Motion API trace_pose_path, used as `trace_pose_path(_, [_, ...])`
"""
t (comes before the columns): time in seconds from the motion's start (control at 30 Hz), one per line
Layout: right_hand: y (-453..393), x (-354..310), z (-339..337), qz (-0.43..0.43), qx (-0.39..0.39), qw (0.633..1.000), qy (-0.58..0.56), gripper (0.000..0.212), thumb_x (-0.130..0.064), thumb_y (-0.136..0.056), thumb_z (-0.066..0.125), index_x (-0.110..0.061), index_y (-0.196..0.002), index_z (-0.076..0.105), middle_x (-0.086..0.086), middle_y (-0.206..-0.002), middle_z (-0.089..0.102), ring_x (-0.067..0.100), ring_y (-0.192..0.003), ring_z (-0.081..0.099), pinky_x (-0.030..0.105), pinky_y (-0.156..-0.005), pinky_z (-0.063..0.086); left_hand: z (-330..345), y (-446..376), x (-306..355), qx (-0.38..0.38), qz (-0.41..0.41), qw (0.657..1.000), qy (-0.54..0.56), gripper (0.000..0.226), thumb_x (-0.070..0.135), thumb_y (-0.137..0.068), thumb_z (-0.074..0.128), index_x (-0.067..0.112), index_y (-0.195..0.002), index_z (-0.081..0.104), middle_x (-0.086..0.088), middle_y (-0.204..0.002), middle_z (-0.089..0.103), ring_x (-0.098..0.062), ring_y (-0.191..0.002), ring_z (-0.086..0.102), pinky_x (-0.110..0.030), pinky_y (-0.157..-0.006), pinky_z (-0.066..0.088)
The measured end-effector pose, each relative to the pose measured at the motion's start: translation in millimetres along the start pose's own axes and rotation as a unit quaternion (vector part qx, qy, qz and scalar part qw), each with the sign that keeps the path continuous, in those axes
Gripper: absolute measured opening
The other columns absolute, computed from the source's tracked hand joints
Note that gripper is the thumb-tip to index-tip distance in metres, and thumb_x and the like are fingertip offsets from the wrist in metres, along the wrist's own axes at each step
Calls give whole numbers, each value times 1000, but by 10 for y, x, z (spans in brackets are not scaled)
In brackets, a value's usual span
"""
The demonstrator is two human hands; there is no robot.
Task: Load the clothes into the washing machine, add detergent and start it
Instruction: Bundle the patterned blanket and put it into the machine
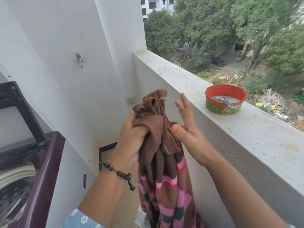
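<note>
Two hands are up in the middle of the view. The left hand (134, 129) is clenched round the bunched brown top of a cloth (164, 170), and the rest hangs straight down below the fist in brown, pink and green stripes. The right hand (187, 122) is released, fingers spread and straight, just right of the bunch; its thumb looks close to the fabric, though I cannot tell whether it touches.

I judge the cloth soft and limp, fairly light but long, so it will swing and trail. A knit like this is not slippery or fragile. A second hold lower down, gathering the hanging length, would probably keep it from dragging over the machine's rim.

At the near left stands the washing machine (49, 162), maroon, with its top lid (19, 119) raised and the drum open. The cloth is well right of it and not yet inside.

On the right runs a concrete balcony ledge (213, 112), bearing a red-rimmed green tub (225, 109) with a scoop lying in what may be detergent. White walls close the far corner, with a metal hook (79, 59) and a socket (131, 100). Trees, a road and a parked car lie beyond.
</note>
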State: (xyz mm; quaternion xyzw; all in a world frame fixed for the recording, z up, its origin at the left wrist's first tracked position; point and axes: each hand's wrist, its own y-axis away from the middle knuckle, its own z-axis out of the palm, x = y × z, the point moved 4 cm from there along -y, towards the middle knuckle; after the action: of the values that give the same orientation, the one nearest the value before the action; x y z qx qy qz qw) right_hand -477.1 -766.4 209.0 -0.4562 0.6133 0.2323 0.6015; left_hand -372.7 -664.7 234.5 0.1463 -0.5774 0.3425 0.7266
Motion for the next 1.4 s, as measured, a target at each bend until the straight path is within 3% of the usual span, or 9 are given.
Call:
trace_pose_path(0.13, [145,208,420,33,-99,994,35,126,-67,-55,81,-27,-154,15,-10,-154,34,1,-139,35,32,-115,32,-23,-11,106,48,32,998,26,25,-8,-80,60,2,-103,66,-14,-89,73,-27,-83,70,-40,-75,60])
trace_pose_path(0.33, [89,307,556,3,14,999,-34,77,2,-68,84,-6,-136,48,-11,-122,65,1,-114,61,15,-91,47,-95,124,116,74,3,997,3,29,-14,-91,46,8,-100,63,1,-76,73,-12,-73,69,-26,-66,58])
trace_pose_path(0.47, [-1,302,443,5,18,999,36,73,-7,-67,87,-19,-131,55,-23,-113,67,-6,-108,61,10,-87,47,-391,128,260,-42,-2,982,-184,51,-9,-86,61,18,-129,52,1,-112,70,-16,-107,67,-27,-86,54])
trace_pose_path(0.6, [-132,300,362,0,15,977,211,59,-21,-67,82,-37,-118,56,-13,-99,70,5,-93,66,37,-82,55,-728,186,578,-98,-27,893,-438,121,16,-74,82,55,-145,-8,19,-151,29,7,-135,32,-11,-99,30])
trace_pose_path(0.8, [-303,-3,706,-54,-61,881,466,52,-31,-74,68,-34,-121,46,-6,-93,52,23,-87,59,38,-70,51,-471,299,520,-180,35,726,-662,148,54,-59,85,53,-127,-46,12,-161,-22,-8,-146,-26,-53,-120,-7])
trace_pose_path(0.9, [-363,-211,878,-84,-76,876,468,74,-22,-75,68,-26,-138,29,-2,-100,55,22,-86,59,36,-68,51,-486,203,289,-170,48,667,-723,148,55,-62,82,45,-128,-50,1,-164,7,-17,-151,6,-62,-117,-4])
trace_pose_path(0.97, [-364,-311,899,-100,-67,883,453,83,-19,-75,70,-25,-141,21,-2,-99,58,21,-86,60,38,-68,52,-608,140,262,-138,56,698,-700,142,45,-68,81,45,-133,-45,4,-130,56,-19,-122,54,-50,-113,28])
trace_pose_path(1.07, [-322,-372,942,-97,-77,899,420,95,-22,-73,72,-29,-147,12,-7,-95,53,16,-88,53,34,-73,48,-790,118,346,-117,70,742,-656,129,31,-70,77,52,-142,-28,9,-80,61,-16,-74,63,-33,-75,52])
trace_pose_path(1.4, [-140,85,1082,39,-102,990,87,122,-17,-64,90,-47,-149,8,-20,-141,48,-2,-129,47,20,-105,40,-1318,37,659,-49,95,945,-309,53,17,-58,71,26,-111,69,9,-95,76,-6,-88,70,-21,-78,53])
